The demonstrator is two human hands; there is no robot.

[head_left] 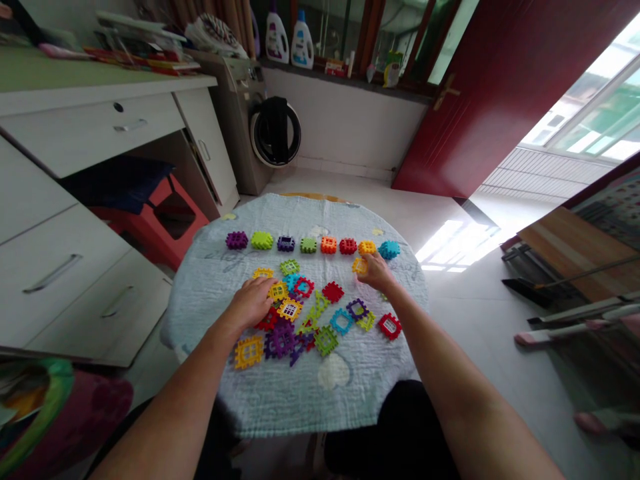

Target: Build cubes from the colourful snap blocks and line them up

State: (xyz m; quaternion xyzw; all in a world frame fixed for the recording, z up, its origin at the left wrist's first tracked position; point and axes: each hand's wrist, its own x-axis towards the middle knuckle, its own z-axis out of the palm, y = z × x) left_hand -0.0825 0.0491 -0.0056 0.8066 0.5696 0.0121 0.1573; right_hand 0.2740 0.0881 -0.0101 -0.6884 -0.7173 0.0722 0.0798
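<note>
Yellow block (359, 266), small lattice type w/ open centre, pinched at fingertips of right grip (377, 273), just below far row, right end. Left grip (253, 302) released, palm down, fingers spread on loose pile of blocks (283, 330): yellow, red, purple, green, teal, overlapping in places, a few scattered toward right. Along far side, row of blocks (310, 245): purple, green, navy, green, orange, red, yellow, teal, close-set but mostly not touching.

Beneath all, quilted cloth (345, 393), pale blue, wrinkled, draped over round counter (313, 197). Left of that, white desk (95, 133) w/ drawers, red stool (165, 213) underneath; ahead, washing machine (235, 113) and red door (440, 93).

Risks: fingertip-only pinch, so slip possible, esp. w/ small block; a drop onto row could knock neighbours out of line. Wrist or knuckles brushing row = same trouble. Left palm's weight on overlapped pcs could tip or slide them. Wrinkles may leave blocks rocking. Any tug on cloth could shift whole layout; teal end block nr cloth's edge, so most exposed to falling to floor.
</note>
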